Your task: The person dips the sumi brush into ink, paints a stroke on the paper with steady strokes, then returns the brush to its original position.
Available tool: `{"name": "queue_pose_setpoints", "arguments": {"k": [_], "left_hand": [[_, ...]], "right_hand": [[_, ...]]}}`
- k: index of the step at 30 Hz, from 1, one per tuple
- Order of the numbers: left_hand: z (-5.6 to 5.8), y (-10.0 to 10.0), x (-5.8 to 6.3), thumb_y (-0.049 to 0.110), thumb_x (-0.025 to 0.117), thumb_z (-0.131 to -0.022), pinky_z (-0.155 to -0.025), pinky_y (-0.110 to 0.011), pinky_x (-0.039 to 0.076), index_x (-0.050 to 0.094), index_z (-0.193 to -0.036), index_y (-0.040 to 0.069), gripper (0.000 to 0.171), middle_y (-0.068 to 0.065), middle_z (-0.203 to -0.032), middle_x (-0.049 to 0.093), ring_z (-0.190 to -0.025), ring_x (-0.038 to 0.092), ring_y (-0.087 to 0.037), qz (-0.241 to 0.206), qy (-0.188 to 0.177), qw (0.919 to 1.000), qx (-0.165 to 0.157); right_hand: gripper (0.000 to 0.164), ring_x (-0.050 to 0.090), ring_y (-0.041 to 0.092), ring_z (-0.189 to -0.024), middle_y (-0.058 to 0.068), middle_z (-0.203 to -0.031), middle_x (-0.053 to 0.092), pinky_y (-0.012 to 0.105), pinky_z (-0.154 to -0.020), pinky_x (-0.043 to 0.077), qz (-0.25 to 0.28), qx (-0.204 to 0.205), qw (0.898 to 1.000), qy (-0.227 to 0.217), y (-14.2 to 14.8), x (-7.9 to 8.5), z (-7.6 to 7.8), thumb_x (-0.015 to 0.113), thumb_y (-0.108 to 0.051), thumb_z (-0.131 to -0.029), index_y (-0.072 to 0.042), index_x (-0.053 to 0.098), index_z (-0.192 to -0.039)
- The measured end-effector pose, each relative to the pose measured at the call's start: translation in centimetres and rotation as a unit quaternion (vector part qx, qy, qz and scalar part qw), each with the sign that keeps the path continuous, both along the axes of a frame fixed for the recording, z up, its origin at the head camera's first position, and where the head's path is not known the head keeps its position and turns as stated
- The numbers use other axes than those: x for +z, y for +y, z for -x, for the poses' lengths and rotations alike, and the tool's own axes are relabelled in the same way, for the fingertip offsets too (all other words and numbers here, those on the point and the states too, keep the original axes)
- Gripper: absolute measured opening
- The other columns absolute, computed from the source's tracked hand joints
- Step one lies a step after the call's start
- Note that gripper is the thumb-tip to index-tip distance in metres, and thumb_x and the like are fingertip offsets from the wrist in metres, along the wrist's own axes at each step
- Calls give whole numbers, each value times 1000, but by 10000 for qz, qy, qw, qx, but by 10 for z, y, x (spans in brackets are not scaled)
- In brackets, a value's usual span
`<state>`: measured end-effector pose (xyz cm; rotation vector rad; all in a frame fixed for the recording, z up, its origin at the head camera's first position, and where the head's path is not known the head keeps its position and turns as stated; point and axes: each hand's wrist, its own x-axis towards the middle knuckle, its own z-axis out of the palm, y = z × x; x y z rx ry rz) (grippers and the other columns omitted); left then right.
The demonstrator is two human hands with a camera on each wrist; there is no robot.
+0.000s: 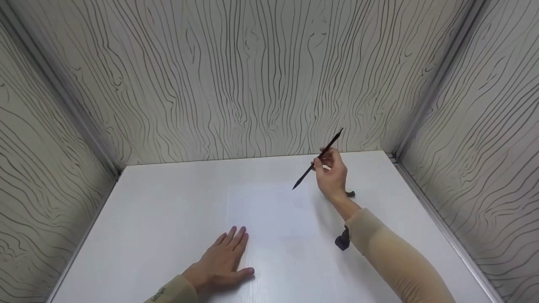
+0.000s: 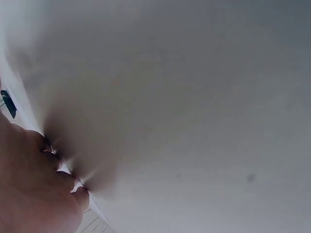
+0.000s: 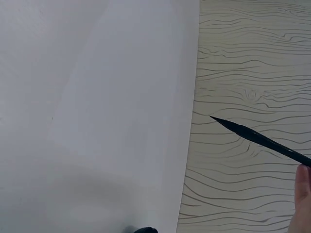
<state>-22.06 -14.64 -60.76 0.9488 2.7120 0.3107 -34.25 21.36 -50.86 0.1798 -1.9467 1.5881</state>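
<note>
My right hand (image 1: 332, 174) pinches a dark calligraphy brush (image 1: 304, 176) between thumb and fingers, raised above the white table. The brush slants, its pointed tip down to the left and its looped end up to the right. In the right wrist view the brush (image 3: 257, 137) shows a pointed dark tip, apart from any surface. A faint pale sheet of paper (image 1: 269, 210) lies on the table, left of and below the brush tip. My left hand (image 1: 223, 259) rests on the table by the sheet's lower left, fingers straight; the left wrist view shows its fingertips (image 2: 63, 179) touching the white surface.
A small dark object (image 1: 350, 194) sits on the table behind my right wrist, its kind unclear. A black device (image 1: 342, 240) hangs at the right cuff. Wood-grain panels (image 1: 252, 84) wall the white table (image 1: 160, 202) at the back and both sides.
</note>
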Motion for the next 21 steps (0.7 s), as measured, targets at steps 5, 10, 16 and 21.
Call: {"name": "queue_pose_setpoints", "arguments": {"k": [5,10,16,21], "left_hand": [[0,0,0,82,38,-106,-141,-66,26,27,-177,2,108,-17,-189,21,-176,22,-45,31,69,10000,-63],[0,0,1,82,39,-106,-141,-66,27,27,-177,2,108,-17,-189,21,-176,22,-45,65,55,10000,-45],[1,0,0,84,39,-104,-141,-65,26,26,-178,4,110,-15,-190,20,-177,21,-43,73,5,10000,20],[2,1,-2,87,37,-103,-142,-64,24,24,-179,6,111,-12,-191,18,-178,19,-41,151,-40,9999,67]], "right_hand": [[31,76,11,-98,28,-116,68,23,-88,68,-18,257,9996,138,-14,-2,1,67,8,-107,7,61,-137],[31,78,17,-99,27,-116,69,23,-87,69,16,380,9992,114,-27,-4,1,68,8,-106,6,61,-136],[29,80,31,-100,24,-113,70,25,-87,69,40,468,9987,174,-44,-8,3,67,9,-106,5,62,-134],[26,80,34,-100,23,-111,70,25,-87,69,121,524,9985,122,-56,-16,3,67,8,-107,3,63,-132]]}}
